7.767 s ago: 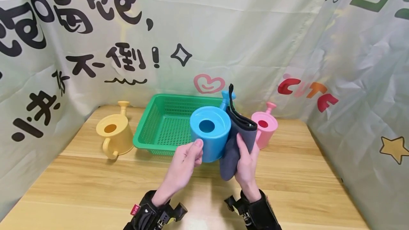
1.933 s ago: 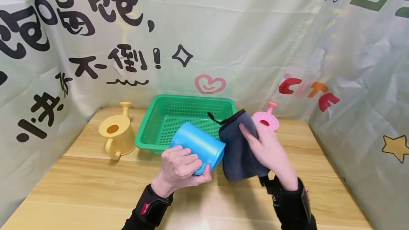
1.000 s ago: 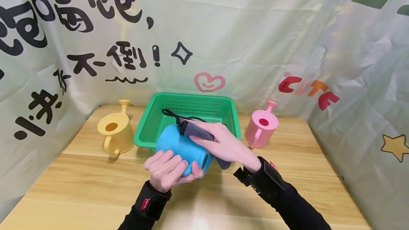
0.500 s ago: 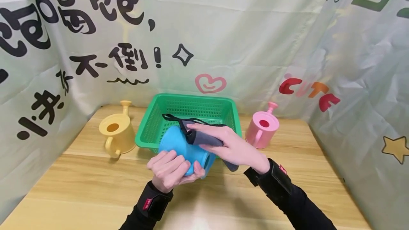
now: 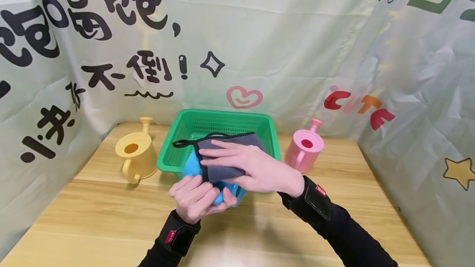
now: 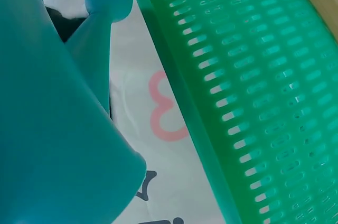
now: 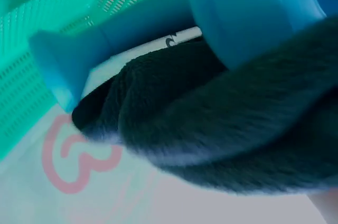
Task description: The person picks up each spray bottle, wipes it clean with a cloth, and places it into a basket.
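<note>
So the left hand point(image 5: 196, 197) is gripping a blue watering can point(image 5: 191, 164), fingers curling round it, while the right hand point(image 5: 256, 166) is pressing a grey, black-trimmed cloth point(image 5: 222, 172) onto it with pretty straight fingers. The can's long axis is running diagonally, base toward the tabletop's point(image 5: 122, 217) back left corner, top toward the front right one. The left hand is holding it from the front; the right is covering it from above. A green basket point(image 5: 226, 123) is standing just beyond, by the middle of the back edge; can't tell if the can's touching it. A yellow watering can point(image 5: 139, 151) is standing near the back left corner, a pink watering can point(image 5: 311, 151) right of the basket.
</note>
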`<state>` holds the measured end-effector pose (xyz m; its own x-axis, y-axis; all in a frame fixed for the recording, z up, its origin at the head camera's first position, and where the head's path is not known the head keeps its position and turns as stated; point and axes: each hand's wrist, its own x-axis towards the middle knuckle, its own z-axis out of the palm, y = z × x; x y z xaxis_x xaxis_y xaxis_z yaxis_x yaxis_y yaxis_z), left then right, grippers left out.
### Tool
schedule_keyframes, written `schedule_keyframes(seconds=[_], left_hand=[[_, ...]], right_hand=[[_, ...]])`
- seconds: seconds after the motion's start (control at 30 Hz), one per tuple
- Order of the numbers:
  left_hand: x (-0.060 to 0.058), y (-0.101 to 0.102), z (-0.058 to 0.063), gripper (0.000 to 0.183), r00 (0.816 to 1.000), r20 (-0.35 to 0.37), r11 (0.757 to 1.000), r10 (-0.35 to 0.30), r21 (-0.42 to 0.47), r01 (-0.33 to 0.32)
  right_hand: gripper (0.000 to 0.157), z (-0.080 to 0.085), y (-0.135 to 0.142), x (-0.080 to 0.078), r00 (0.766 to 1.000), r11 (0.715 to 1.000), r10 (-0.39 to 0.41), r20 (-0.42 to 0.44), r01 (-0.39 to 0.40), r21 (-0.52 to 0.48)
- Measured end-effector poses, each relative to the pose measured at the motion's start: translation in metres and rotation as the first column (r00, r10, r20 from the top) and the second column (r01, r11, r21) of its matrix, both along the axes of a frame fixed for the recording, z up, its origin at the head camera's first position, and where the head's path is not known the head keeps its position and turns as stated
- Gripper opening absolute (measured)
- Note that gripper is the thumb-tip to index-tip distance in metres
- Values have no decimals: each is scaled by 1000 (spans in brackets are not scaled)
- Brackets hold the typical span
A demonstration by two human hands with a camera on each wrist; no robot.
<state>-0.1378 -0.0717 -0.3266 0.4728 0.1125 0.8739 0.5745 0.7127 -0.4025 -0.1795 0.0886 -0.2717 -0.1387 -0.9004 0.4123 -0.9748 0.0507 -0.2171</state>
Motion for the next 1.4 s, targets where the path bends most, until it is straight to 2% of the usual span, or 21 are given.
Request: schedule_keyframes(seconds=[0.13,0.27,0.43,0.53,0.6,0.7,0.77,0.87,0.93,0.97,1.03,1.13,1.2,1.27,1.3,1.4], left_hand=[[0,2,0,35,1000,6,1000,-16,-7,16],[1,3,0,34,1000,15,1000,-24,-6,24],[3,1,2,34,999,6,999,-45,1,45],[5,0,5,34,997,-15,997,-72,7,72],[6,1,6,33,995,-25,996,-93,4,93],[7,2,9,34,993,-29,993,-116,0,116],[8,2,10,34,992,-22,992,-123,-1,123],[8,2,10,34,990,-6,990,-138,1,138],[8,2,9,34,988,9,989,-151,5,151],[8,2,9,33,987,15,988,-157,8,157],[8,1,8,34,986,23,987,-163,15,163],[8,-1,8,34,986,28,986,-164,22,163],[8,-1,8,35,986,29,986,-165,24,165],[9,-2,9,36,984,32,984,-176,24,175],[9,-1,10,37,982,35,983,-184,24,183],[11,-1,12,37,978,37,979,-206,19,205]], right_hand=[[45,4,7,-6,993,997,67,94,-69,28],[46,6,9,-16,974,998,55,220,-63,28],[45,8,5,-16,971,997,43,233,-56,52],[44,12,4,-12,972,993,84,220,-99,58],[44,14,7,-10,961,988,130,245,-146,49],[42,15,13,-9,923,976,199,329,-217,19],[41,14,17,-9,883,967,235,406,-253,-10],[41,11,23,-12,826,959,268,496,-280,-51],[42,10,25,-13,803,957,273,531,-282,-65],[43,10,25,-13,804,959,266,532,-276,-63],[44,10,22,-12,827,966,240,508,-254,-43],[43,11,14,-9,893,977,194,406,-215,4],[41,13,10,-7,915,978,190,355,-209,13],[40,15,11,-5,911,972,219,351,-234,2],[39,16,12,-4,899,967,242,365,-256,-9],[39,18,18,-5,839,941,322,438,-335,-51]])
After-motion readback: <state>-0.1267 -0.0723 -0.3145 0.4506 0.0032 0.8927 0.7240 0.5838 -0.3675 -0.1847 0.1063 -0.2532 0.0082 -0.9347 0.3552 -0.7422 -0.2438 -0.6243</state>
